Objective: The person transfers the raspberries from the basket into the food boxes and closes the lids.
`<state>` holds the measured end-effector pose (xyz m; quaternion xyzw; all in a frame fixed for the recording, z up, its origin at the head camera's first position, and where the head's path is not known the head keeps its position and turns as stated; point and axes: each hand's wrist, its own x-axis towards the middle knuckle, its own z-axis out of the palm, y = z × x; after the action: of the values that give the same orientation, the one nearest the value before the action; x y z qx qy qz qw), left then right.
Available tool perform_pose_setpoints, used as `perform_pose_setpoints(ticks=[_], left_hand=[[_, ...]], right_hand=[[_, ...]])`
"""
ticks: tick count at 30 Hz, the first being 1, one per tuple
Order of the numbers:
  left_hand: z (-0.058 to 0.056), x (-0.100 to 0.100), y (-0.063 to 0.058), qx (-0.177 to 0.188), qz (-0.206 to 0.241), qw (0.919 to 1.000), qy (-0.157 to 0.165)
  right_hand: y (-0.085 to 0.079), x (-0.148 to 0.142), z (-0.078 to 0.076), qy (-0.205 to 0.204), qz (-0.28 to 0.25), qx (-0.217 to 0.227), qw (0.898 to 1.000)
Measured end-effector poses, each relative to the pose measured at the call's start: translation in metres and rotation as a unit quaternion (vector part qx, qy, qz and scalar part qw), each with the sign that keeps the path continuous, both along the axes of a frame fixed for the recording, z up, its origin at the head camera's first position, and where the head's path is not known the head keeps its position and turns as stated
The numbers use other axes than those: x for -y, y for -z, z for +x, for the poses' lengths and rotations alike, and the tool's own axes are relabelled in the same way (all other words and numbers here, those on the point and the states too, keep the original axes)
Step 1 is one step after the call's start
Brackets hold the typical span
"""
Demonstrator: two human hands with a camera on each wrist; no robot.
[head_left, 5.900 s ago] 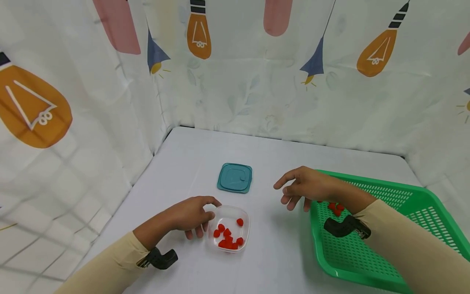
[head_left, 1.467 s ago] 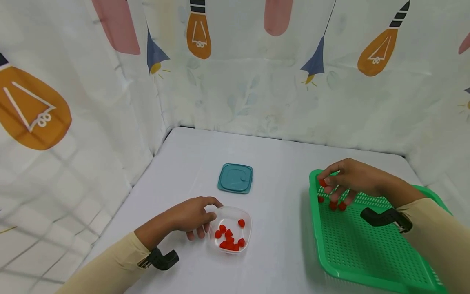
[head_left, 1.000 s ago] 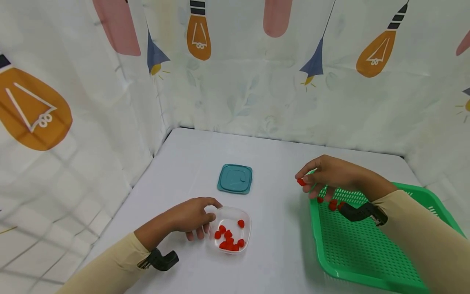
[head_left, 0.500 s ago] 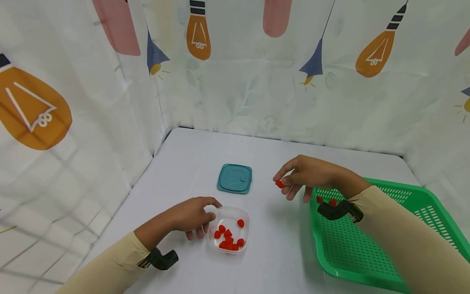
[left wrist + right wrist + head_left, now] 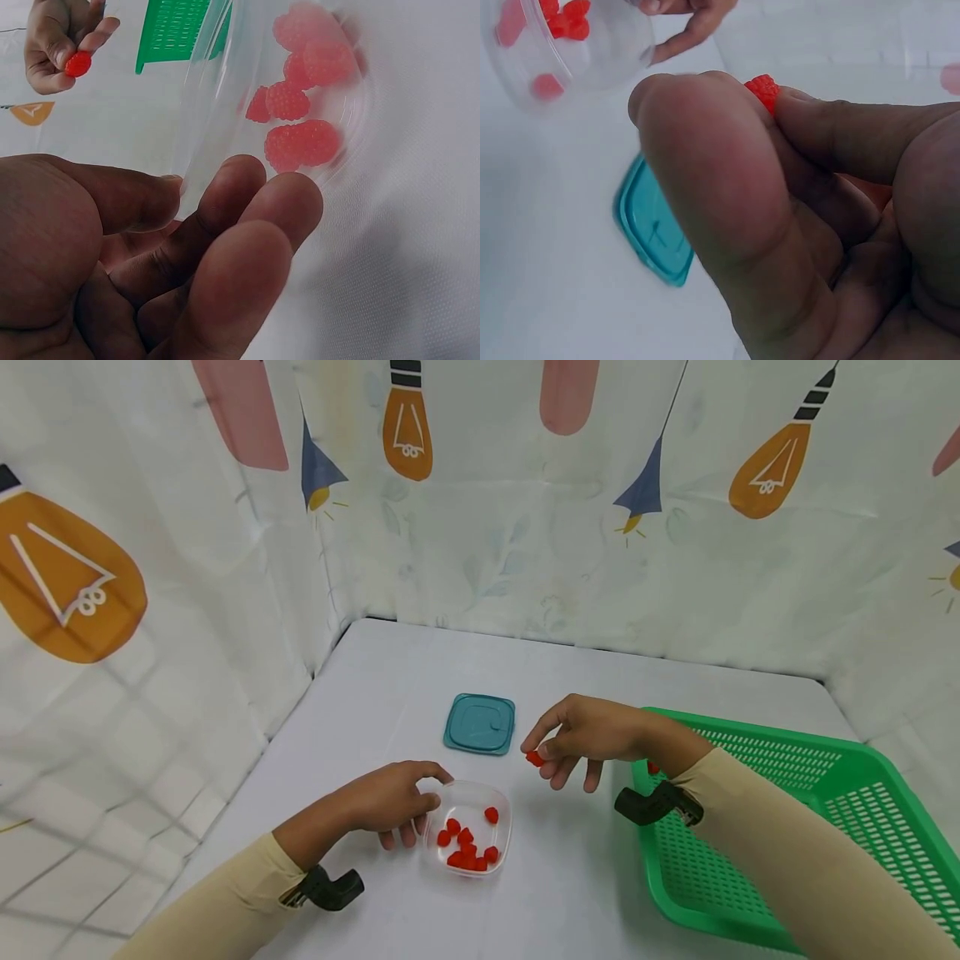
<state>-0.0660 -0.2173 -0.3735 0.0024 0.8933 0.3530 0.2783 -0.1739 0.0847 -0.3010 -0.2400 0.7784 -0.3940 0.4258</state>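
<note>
A raspberry (image 5: 534,758) is pinched between the thumb and forefinger of my right hand (image 5: 592,733), above the table between the basket and the clear container. The right wrist view shows that raspberry (image 5: 763,93) at the fingertips. My left hand (image 5: 393,802) holds the left edge of the clear plastic container (image 5: 504,828) with thumb and forefinger. Several red raspberries (image 5: 467,852) lie inside it, mostly toward the near side; in the left wrist view these raspberries (image 5: 304,142) show blurred through the wall. Its teal lid (image 5: 480,724) lies flat behind the container.
A green perforated basket (image 5: 671,906) stands at the right, partly hidden under my right forearm. One raspberry (image 5: 652,767) shows inside at its left end. White printed curtains (image 5: 510,527) close off the table (image 5: 555,893) at the back and left.
My right hand has picked a raspberry out of the basket and carried it left, toward the container. The left hand, container and lid have stayed in place.
</note>
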Motion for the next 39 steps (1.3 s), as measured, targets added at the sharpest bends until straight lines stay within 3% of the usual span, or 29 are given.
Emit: perform_pose_setpoints(ticks=[18, 22, 30, 39], left_hand=[[-0.002, -0.001, -0.001, 0.008, 0.000, 1.0000, -0.005], [-0.002, -0.001, 0.000, 0.010, 0.003, 0.9999, -0.005], [-0.001, -0.002, 0.001, 0.010, -0.001, 0.9999, -0.007], [0.000, -0.001, 0.000, 0.004, 0.003, 1.0000, -0.008]], right_hand=[[0.009, 0.046, 0.019, -0.073, 0.000, 0.013, 0.997], [0.011, 0.046, 0.021, -0.071, 0.008, 0.010, 0.997], [0.012, 0.024, 0.014, -0.022, 0.037, -0.011, 0.999], [0.004, -0.033, -0.001, 0.029, 0.024, -0.030, 0.999]])
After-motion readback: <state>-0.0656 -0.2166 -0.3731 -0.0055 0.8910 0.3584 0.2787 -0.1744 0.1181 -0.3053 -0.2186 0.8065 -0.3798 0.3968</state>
